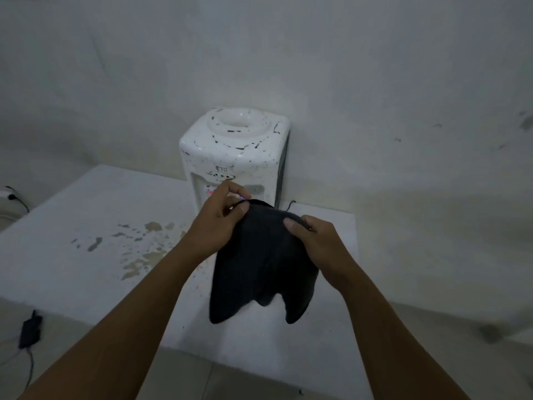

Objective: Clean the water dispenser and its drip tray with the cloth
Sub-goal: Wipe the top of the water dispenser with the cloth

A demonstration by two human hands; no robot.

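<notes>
Two bare hands hold one dark grey, soft fabric cloth (pixel 259 261) in the air, in front of the white plastic tabletop water dispenser (pixel 235 151).

Item: left hand (pixel 219 217). Just in front of the dispenser's tap recess; thumb and fingers pinch the cloth's upper left edge.

Item: right hand (pixel 314 241). In front of the dispenser and to its right; thumb on top, fingers curled round the cloth's upper right edge.

Item: cloth. Stretched between both hands, its lower part hanging free in two drooping points above the worktop. It covers the dispenser's lower front, so the drip tray is hidden.

Item: water dispenser. Upright at the far edge of the pale grey flat worktop (pixel 86 226), against the white wall (pixel 375 82). Its top bears a round open bottle collar; black flecks and streaks mark the casing.

Item: worktop stains. Brownish and grey blotches (pixel 144 246) to the left of the dispenser, nearer the camera.

Item: black cable (pixel 292 204). Just beside the dispenser's right base.

Item: small black box with a cord (pixel 30 329). Well to the left of the dispenser, below the worktop's near edge.
</notes>
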